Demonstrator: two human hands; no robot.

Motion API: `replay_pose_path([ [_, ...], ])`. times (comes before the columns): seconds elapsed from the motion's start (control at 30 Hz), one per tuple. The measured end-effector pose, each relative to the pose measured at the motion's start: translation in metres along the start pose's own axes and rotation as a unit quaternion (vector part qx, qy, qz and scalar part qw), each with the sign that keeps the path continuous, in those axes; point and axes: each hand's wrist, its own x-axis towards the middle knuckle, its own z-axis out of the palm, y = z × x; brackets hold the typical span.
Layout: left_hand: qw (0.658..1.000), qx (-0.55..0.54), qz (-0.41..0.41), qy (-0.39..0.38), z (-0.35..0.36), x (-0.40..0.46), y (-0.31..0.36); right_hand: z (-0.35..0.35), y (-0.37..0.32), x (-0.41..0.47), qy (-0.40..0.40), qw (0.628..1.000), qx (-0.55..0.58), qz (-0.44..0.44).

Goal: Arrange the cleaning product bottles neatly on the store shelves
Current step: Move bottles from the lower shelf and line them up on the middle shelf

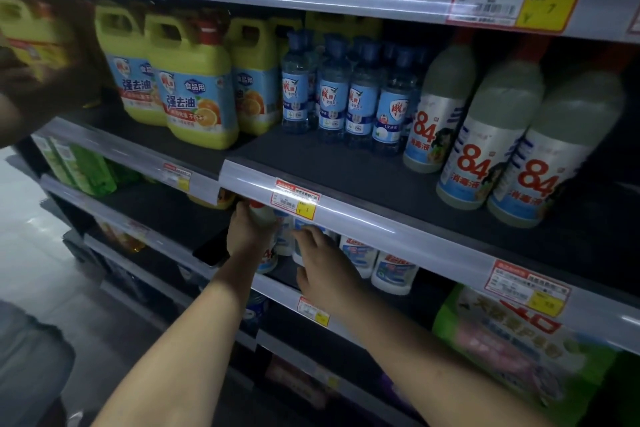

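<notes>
On the lower shelf [277,288] my left hand [247,232] wraps around the neck of a white "84" bottle [268,258] standing near the shelf's front edge. My right hand [322,265] rests with spread fingers against a white bottle with a blue label [300,229] just to the right. Two more white bottles [393,272] stand further right on the same shelf. The price rail [381,218] hides the tops of these bottles.
The shelf above holds yellow detergent jugs [197,94], several small clear blue-capped bottles [332,90] and three large white "84" bottles [485,135]. Another person's arm [20,90] reaches in at far left. Green packs [83,170] sit lower left, a green bag [512,340] lower right.
</notes>
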Motion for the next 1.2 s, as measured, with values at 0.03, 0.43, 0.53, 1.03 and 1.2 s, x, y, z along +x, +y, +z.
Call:
replay_pose_path([
  [0.03, 1.0, 0.011, 0.011, 0.006, -0.001, -0.003, -0.001, 0.0, 0.0, 0.0, 0.0, 1.0, -0.001, 0.003],
  [0.43, 0.992, -0.037, 0.111, 0.048, -0.038, -0.055, -0.002, 0.011, -0.016, 0.004, 0.018, 0.998, 0.059, 0.004],
  [0.53, 0.988, -0.081, 0.119, 0.058, -0.055, -0.071, 0.013, 0.01, -0.02, 0.006, 0.038, 0.994, 0.103, 0.011],
  [1.03, 0.93, -0.188, 0.307, 0.079, -0.124, -0.131, 0.131, -0.069, -0.045, -0.007, 0.22, 0.943, 0.248, 0.018],
  [1.2, 0.904, -0.219, 0.365, 0.035, -0.119, -0.136, 0.169, -0.103, -0.026, -0.012, 0.274, 0.933, 0.229, 0.032],
])
